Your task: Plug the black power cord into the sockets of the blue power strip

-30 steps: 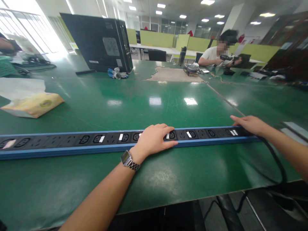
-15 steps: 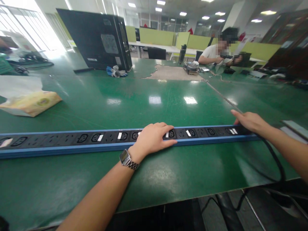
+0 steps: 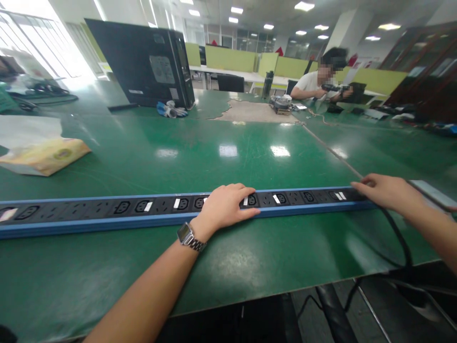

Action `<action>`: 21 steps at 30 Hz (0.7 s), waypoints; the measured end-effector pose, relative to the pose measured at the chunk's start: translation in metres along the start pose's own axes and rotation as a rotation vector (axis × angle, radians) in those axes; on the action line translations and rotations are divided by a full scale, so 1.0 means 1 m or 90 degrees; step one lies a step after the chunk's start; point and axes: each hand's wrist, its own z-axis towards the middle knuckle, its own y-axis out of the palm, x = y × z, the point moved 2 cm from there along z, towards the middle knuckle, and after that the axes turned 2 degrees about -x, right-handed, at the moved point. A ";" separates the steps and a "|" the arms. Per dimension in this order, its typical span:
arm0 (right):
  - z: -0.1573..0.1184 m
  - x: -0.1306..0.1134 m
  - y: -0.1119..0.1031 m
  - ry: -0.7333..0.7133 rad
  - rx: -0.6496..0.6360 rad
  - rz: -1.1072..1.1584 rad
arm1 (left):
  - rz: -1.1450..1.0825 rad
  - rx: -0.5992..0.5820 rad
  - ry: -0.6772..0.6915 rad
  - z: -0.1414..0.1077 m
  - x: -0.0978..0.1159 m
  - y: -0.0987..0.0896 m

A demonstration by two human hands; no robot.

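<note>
A long blue power strip with a black socket face and several white labels lies across the green table. My left hand, with a watch on the wrist, wraps over the middle of the strip, thumb on the near side and fingers on the far side. At the strip's right end, my right hand has its fingers bent down over the end piece; its fingertips are partly hidden. A black cable runs from that end, curving down to the table's near edge.
A black computer case stands at the back left, with gloves beside it. A tissue pack lies at the left. Further back are a bottle and a seated person holding something dark. The green table ends in front.
My right hand has shifted its hold, its fingers now curled further down over the strip's end. My left hand keeps its place on the strip. The view has tilted slightly.
</note>
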 end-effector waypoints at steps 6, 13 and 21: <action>-0.016 0.007 0.004 -0.017 -0.148 0.110 | 0.007 0.002 0.010 0.001 0.001 0.001; -0.009 0.020 0.008 -0.060 -0.067 0.065 | 0.019 -0.006 0.009 0.001 0.001 0.000; -0.016 0.029 0.029 -0.077 0.193 -0.005 | 0.001 -0.019 -0.014 0.004 -0.002 0.000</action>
